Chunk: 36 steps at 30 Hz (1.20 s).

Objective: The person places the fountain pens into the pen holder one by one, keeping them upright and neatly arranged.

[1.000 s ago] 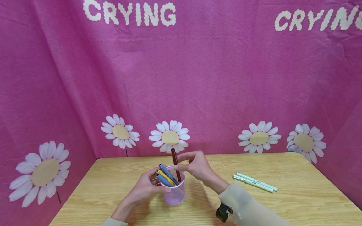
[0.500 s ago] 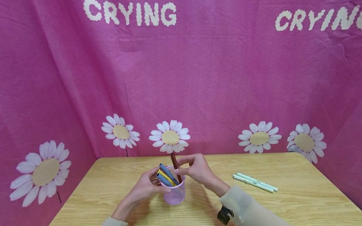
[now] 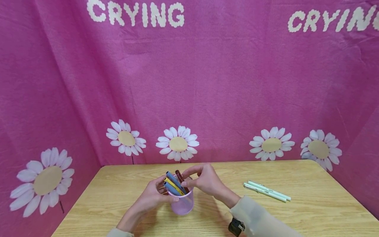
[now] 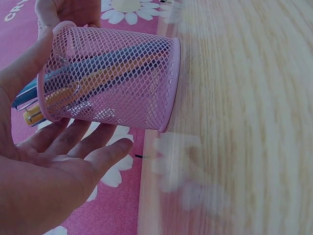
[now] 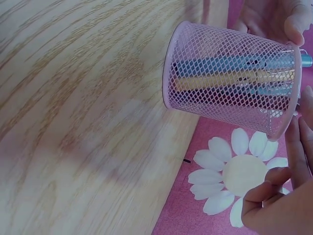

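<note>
Head view: While the left hand (image 3: pixel 154 197) is curling around the side of the pink mesh cup (image 3: pixel 181 202) and holding it steady, the right hand (image 3: pixel 204 179) is pinching the top of the dark red pen (image 3: pixel 179 174); a second ago this pen was sticking up high, and now it is sitting low in the cup, so the pen is nearly all the way in; the blue pens (image 3: pixel 173 180) and the yellow pen (image 3: pixel 173 186) are leaning inside too; two pale green pens (image 3: pixel 266 191) are lying well apart on the wooden table (image 3: pixel 311 210).
Left wrist view: the cup (image 4: pixel 112 83) is standing on the table (image 4: pixel 244 122); the thumb is touching its rim and the fingers (image 4: pixel 93 147) are lying loose just beside it.
Right wrist view: the cup (image 5: pixel 230 78) is showing blue and yellow pens through its mesh; the fingers (image 5: pixel 293 142) are bending at the rim.
</note>
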Each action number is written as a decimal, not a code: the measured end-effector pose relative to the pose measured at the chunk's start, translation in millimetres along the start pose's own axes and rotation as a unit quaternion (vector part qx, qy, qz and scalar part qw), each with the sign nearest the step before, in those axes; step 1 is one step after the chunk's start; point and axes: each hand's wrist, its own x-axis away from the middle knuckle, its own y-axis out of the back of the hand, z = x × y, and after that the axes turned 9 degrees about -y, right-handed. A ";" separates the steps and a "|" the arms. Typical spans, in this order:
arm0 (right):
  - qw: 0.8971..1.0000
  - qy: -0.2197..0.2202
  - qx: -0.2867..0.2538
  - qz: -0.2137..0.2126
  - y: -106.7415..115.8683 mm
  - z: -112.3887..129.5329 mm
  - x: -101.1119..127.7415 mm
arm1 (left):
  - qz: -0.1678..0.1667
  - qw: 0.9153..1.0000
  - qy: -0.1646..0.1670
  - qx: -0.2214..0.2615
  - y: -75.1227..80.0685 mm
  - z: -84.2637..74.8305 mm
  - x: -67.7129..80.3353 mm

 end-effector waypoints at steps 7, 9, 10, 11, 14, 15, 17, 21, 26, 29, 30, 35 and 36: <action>1.000 0.006 0.004 -0.003 4.6 6.4 5.0 | -0.006 1.000 0.007 0.007 -0.7 1.4 -0.8; 1.000 0.007 0.008 -0.001 8.5 8.7 8.3 | -0.009 1.000 0.013 0.003 -1.0 1.1 -0.9; 1.000 0.011 0.012 0.001 10.7 9.8 10.2 | -0.009 1.000 0.015 0.004 -1.1 0.9 -0.9; 1.000 0.012 0.017 0.005 12.8 10.8 12.2 | -0.009 1.000 0.015 0.005 -1.0 0.9 -0.9; 0.999 0.026 0.041 0.017 18.5 13.4 19.7 | -0.008 1.000 0.013 0.007 -0.5 0.6 -0.5; 0.998 0.033 0.051 0.022 20.1 13.9 22.3 | -0.007 1.000 0.010 0.009 -0.4 0.5 -0.3; 0.996 0.043 0.071 0.030 23.3 15.5 28.6 | -0.007 1.000 0.007 0.011 -0.3 0.3 -0.1; 0.993 0.057 0.099 0.035 31.4 15.3 40.8 | -0.011 1.000 0.009 0.005 -0.4 -0.6 -0.1; 0.990 0.053 0.126 0.025 46.2 7.7 53.0 | -0.015 1.000 0.013 -0.002 -0.3 -1.1 -0.3; 0.989 0.053 0.135 0.018 56.9 1.0 59.8 | -0.016 1.000 0.014 -0.004 -0.2 -1.3 -0.4; 0.989 0.053 0.138 0.016 60.8 -1.2 62.1 | -0.016 1.000 0.014 -0.004 -0.2 -1.4 -0.4; 0.987 0.041 0.157 0.002 83.5 -12.1 73.1 | -0.019 1.000 0.018 -0.006 -0.3 -1.4 -0.2; 0.986 0.038 0.162 0.000 88.2 -14.6 75.2 | -0.020 1.000 0.018 -0.005 -0.5 -1.5 -0.1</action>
